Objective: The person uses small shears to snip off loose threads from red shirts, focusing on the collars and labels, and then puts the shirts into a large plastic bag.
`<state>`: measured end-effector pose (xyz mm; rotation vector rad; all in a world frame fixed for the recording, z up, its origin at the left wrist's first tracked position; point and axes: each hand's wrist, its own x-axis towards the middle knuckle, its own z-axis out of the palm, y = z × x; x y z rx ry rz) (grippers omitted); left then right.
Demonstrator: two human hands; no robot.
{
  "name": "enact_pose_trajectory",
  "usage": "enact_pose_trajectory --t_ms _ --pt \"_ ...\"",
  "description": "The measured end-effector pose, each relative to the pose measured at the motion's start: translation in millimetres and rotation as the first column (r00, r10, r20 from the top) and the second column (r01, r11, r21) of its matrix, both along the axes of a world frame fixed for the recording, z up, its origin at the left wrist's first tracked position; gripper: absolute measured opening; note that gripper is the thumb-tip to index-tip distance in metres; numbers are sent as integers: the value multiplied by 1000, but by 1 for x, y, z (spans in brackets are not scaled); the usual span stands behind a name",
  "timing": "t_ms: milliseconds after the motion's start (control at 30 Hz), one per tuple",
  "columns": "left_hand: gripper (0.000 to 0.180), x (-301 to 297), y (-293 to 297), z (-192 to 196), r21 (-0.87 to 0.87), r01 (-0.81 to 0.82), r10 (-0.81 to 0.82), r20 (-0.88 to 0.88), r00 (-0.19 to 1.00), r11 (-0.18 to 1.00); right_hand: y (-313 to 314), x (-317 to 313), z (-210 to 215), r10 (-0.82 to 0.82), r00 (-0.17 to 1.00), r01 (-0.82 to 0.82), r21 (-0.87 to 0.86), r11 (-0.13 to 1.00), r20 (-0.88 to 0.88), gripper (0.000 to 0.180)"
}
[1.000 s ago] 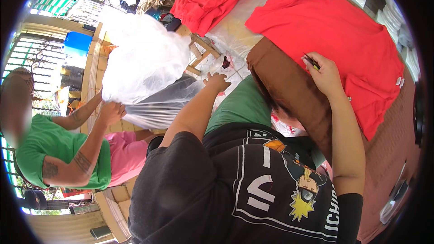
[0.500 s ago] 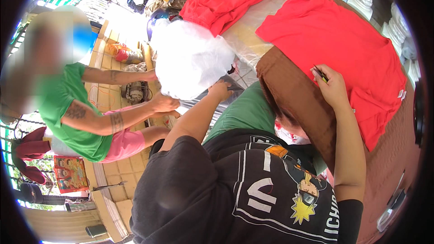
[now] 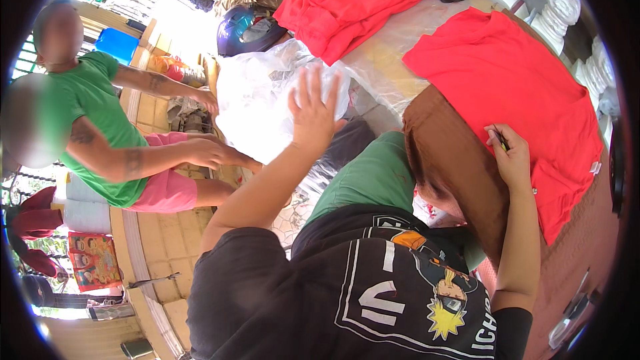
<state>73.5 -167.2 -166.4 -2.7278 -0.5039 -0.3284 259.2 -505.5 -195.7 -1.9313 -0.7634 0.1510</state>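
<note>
My left hand (image 3: 312,115) is raised with its fingers spread, holding nothing, in front of a big white plastic bag (image 3: 257,93). Beside my green-clad leg, below that hand, lies a dark bundle (image 3: 351,140). My right hand (image 3: 512,155) closes around a small black-and-yellow hand tool (image 3: 500,139); its exact kind is hard to make out. That hand rests at the near edge of a red shirt (image 3: 513,87), spread over a brown cloth (image 3: 450,150) on the table.
At left stands a person in a green shirt (image 3: 100,113), hands near the white bag. More red garments (image 3: 357,3) are heaped on the table's far part, over clear plastic sheeting (image 3: 383,60). A dark helmet-like object (image 3: 243,30) sits behind the bag. White balusters (image 3: 563,7) line the far right.
My left hand has let go of the bag's edge and risen with fingers spread. The other person's hands have drawn back from the bag. My right hand keeps the tool.
</note>
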Motion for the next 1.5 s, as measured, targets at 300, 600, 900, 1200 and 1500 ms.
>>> enact_pose_trajectory --t_ms 300,600,900,1200,1500 --pt "49 -73 74 -31 -769 -59 -268 -293 918 636 34 -18 15 33 996 -29 -47 998 89 14" --pt "30 -70 43 91 -987 -54 -648 59 760 -153 185 -102 41 565 808 -581 -67 811 -166 47" --pt "64 -117 163 -126 -610 -647 -226 -784 579 457 201 -134 83 617 675 -601 -185 778 404 28" --pt "119 -191 209 -157 -599 -745 400 -785 474 -292 189 -130 85 560 663 -546 -190 816 496 25" --pt "79 -74 286 -230 -528 483 701 -640 314 -699 160 -123 90 449 742 -445 -134 885 498 16"
